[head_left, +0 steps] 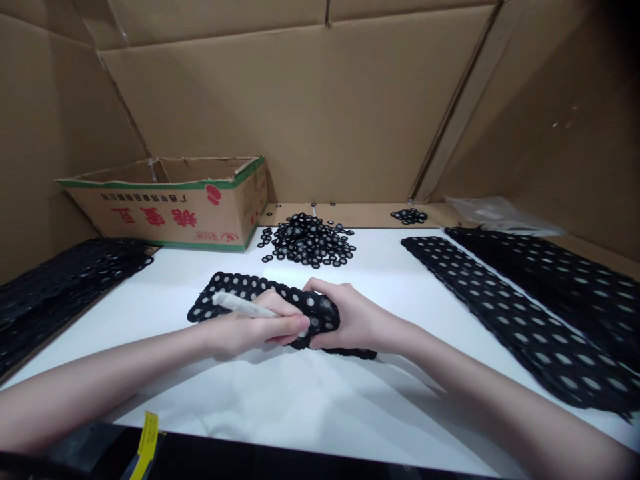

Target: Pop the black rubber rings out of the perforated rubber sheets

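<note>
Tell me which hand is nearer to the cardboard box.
Left. The left hand, holding a pale stick on the black perforated sheet, lies below the cardboard box; the right hand is farther right.

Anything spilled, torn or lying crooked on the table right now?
Mostly tidy. A few black rings have strayed from the main pile onto the cardboard strip behind, and a smaller cluster sits apart. The left hand holds a white stick against the punched sheet, which the right hand grips; no tear visible.
</note>
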Demonstrator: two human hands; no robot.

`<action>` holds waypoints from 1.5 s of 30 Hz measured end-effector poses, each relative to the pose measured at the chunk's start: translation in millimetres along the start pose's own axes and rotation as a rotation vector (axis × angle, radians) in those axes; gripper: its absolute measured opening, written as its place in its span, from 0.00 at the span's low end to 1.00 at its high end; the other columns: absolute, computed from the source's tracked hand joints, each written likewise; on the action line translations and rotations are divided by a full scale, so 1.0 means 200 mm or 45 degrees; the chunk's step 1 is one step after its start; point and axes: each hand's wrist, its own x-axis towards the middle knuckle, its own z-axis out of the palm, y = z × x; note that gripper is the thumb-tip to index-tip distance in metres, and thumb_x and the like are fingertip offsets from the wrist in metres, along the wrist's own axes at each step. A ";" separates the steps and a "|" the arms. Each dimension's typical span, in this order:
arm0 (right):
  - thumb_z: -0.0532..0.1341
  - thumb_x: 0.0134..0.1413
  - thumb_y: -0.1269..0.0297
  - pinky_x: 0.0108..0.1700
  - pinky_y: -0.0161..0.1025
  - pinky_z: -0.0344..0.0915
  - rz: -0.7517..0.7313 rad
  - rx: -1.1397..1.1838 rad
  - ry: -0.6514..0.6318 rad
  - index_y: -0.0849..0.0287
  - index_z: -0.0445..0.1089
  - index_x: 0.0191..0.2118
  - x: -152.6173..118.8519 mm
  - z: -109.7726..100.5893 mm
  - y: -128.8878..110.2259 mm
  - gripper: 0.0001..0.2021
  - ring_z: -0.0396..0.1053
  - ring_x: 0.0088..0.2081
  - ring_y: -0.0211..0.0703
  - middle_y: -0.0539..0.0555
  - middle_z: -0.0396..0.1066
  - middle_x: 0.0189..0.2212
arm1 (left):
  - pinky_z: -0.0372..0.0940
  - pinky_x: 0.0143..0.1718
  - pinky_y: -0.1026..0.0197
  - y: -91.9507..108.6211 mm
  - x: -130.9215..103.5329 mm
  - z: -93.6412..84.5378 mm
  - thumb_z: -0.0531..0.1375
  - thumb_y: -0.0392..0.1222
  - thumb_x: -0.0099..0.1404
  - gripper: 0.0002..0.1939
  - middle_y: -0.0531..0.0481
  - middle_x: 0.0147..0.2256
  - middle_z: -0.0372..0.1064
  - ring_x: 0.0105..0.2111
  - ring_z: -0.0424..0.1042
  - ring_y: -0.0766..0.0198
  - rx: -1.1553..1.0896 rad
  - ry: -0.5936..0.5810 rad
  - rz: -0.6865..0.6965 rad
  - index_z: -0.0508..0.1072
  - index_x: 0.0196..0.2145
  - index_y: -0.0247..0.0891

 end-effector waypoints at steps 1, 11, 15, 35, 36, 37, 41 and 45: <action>0.68 0.37 0.62 0.39 0.40 0.59 -0.002 -0.008 0.003 0.54 0.62 0.38 0.00 0.00 -0.01 0.20 0.65 0.36 0.47 0.47 0.68 0.29 | 0.46 0.22 0.61 0.01 0.00 0.00 0.51 0.46 0.69 0.24 0.55 0.16 0.49 0.19 0.50 0.70 -0.027 -0.007 -0.014 0.57 0.17 0.36; 0.68 0.36 0.63 0.39 0.40 0.60 -0.007 -0.021 0.001 0.54 0.61 0.36 0.00 0.00 -0.02 0.19 0.65 0.34 0.46 0.47 0.67 0.28 | 0.44 0.21 0.62 0.03 0.01 0.01 0.52 0.47 0.68 0.23 0.56 0.17 0.49 0.18 0.48 0.71 -0.071 -0.132 -0.132 0.56 0.17 0.36; 0.69 0.36 0.61 0.38 0.39 0.59 0.002 -0.008 -0.005 0.55 0.62 0.36 0.01 0.00 -0.01 0.20 0.64 0.35 0.46 0.47 0.66 0.29 | 0.49 0.23 0.63 -0.02 0.00 0.01 0.51 0.47 0.69 0.23 0.55 0.17 0.53 0.20 0.53 0.70 0.062 -0.137 0.035 0.59 0.18 0.35; 0.72 0.33 0.59 0.37 0.36 0.60 -0.020 -0.008 -0.028 0.56 0.63 0.34 0.03 -0.05 0.04 0.22 0.63 0.34 0.43 0.46 0.66 0.30 | 0.51 0.21 0.64 -0.07 0.01 -0.02 0.51 0.51 0.68 0.26 0.54 0.16 0.54 0.19 0.54 0.70 -0.094 -0.117 0.026 0.62 0.17 0.34; 0.72 0.33 0.59 0.37 0.36 0.60 -0.014 -0.024 -0.034 0.56 0.63 0.33 0.03 -0.07 0.04 0.21 0.63 0.34 0.42 0.46 0.65 0.29 | 0.49 0.20 0.64 -0.07 0.02 -0.04 0.52 0.52 0.68 0.26 0.54 0.15 0.54 0.18 0.53 0.70 -0.126 -0.140 0.001 0.64 0.17 0.33; 0.72 0.33 0.59 0.37 0.37 0.59 -0.006 -0.044 -0.042 0.56 0.62 0.32 0.03 -0.08 0.05 0.21 0.63 0.33 0.42 0.46 0.65 0.28 | 0.48 0.19 0.65 -0.07 0.03 -0.05 0.52 0.52 0.67 0.26 0.54 0.15 0.55 0.18 0.52 0.71 -0.145 -0.158 -0.014 0.65 0.18 0.33; 0.71 0.36 0.56 0.45 0.44 0.57 0.002 -0.154 -0.036 0.56 0.65 0.35 0.04 -0.11 0.09 0.20 0.64 0.38 0.47 0.48 0.67 0.31 | 0.43 0.18 0.65 -0.08 0.08 -0.10 0.52 0.53 0.67 0.26 0.54 0.13 0.55 0.16 0.49 0.72 -0.143 -0.066 0.016 0.67 0.18 0.32; 0.71 0.37 0.57 0.52 0.52 0.50 0.012 -0.273 0.041 0.54 0.68 0.40 0.07 -0.13 0.16 0.22 0.63 0.46 0.54 0.52 0.69 0.36 | 0.44 0.19 0.65 -0.10 0.12 -0.15 0.51 0.54 0.67 0.26 0.54 0.13 0.56 0.16 0.51 0.72 -0.038 0.177 0.044 0.66 0.19 0.32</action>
